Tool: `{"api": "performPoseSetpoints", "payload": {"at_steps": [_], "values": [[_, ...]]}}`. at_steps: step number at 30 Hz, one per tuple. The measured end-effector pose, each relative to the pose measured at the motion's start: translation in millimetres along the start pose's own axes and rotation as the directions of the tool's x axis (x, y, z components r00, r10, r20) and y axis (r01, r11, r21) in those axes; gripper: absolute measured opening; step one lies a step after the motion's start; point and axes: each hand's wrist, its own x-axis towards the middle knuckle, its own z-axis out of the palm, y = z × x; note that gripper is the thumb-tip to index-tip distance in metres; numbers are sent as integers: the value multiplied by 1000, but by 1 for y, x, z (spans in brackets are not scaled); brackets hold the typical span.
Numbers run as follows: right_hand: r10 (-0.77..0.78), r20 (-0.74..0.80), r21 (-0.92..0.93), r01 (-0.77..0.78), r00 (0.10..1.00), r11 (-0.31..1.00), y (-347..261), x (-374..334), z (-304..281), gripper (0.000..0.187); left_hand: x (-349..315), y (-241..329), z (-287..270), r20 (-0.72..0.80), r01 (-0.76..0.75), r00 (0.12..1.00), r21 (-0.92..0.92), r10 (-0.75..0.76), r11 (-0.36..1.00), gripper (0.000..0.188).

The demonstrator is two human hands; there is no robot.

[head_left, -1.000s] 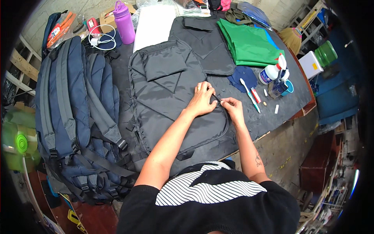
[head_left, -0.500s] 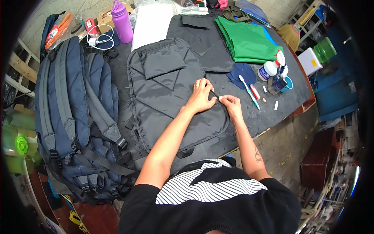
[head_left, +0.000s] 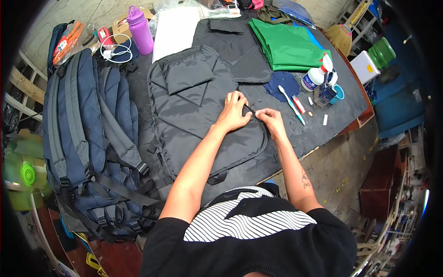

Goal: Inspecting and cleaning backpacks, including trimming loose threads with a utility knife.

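A black quilted backpack panel [head_left: 194,131] with a flap pocket lies flat on the dark table before me. My left hand [head_left: 233,111] rests on its right part, thumb and fingers closed on the dark edge strip. Just to the right, my right hand [head_left: 272,122] pinches the same edge between thumb and fingertips. A short raised bit of the edge shows between the two hands; whether a thread or small tool is in the pinch is too small to tell. Beyond lies a second black panel [head_left: 233,48], partly under the first.
A stack of navy backpacks [head_left: 85,124] stands on the left. Behind are a purple bottle [head_left: 141,34], white sheet [head_left: 174,32] and folded green fabric [head_left: 286,46]. To the right lie a toothbrush [head_left: 291,105], a spray bottle [head_left: 312,78] and a blue cup [head_left: 338,94].
The whole view has shifted slightly, with the table things now a little further left and up. Both hands keep their hold on the panel's edge, their fingers only slightly changed.
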Motion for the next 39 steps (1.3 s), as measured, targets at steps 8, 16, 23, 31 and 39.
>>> {"api": "performPoseSetpoints", "payload": {"at_steps": [8,16,23,31,39], "values": [[54,-2,45,-54,999,998,-3,-2,0,12,0,-3,0,-3,-11,1000,6,11,1000,32],[114,-10,55,-113,993,992,-5,-6,0,9,0,-2,0,-9,-13,1000,-10,12,1000,32],[37,32,85,-39,999,996,6,7,4,12,-1,-2,0,-3,11,1000,-40,-11,999,34],[68,-35,139,-63,997,988,5,0,7,13,2,-2,-2,5,16,1000,-42,-16,999,32],[81,20,82,-83,997,993,-4,3,4,9,1,-1,0,21,28,999,-35,-27,999,32]]}}
